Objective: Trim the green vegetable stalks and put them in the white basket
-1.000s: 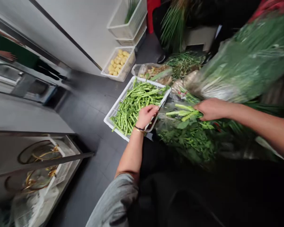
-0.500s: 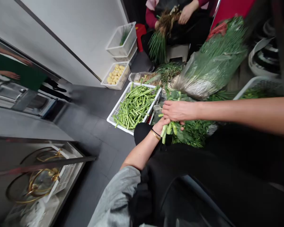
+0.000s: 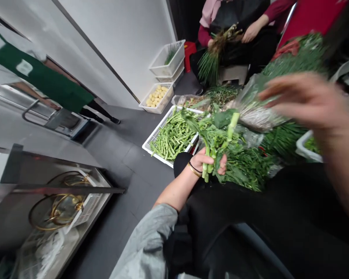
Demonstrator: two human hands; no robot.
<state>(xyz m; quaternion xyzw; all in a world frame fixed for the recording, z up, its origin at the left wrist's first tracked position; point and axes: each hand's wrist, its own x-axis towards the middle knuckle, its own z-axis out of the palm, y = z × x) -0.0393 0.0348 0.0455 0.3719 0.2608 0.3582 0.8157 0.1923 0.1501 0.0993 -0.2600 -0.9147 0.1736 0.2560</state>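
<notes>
My left hand [image 3: 207, 161] is closed round the stalks of a bunch of leafy greens [image 3: 218, 130], held upright above my lap. My right hand [image 3: 305, 100] is raised at the right, blurred by motion, fingers spread with nothing in them. Just beyond the left hand a white basket [image 3: 157, 133] holds several cut green stems [image 3: 174, 135]. A heap of loose leafy greens [image 3: 244, 168] lies right of the bunch.
A big plastic bag of chives [image 3: 279, 81] lies behind. A seated person [image 3: 235, 31] at the back handles green onions. White bins [image 3: 165, 64], one with yellow pieces [image 3: 157, 96], stand by the wall. Another person in a green apron [image 3: 43, 79] stands left. A metal rack [image 3: 61, 197] is near left.
My left hand has taken the bunch of greens and lifted it upright. My right hand has let go and swung up to the right. The camera has tilted upward.
</notes>
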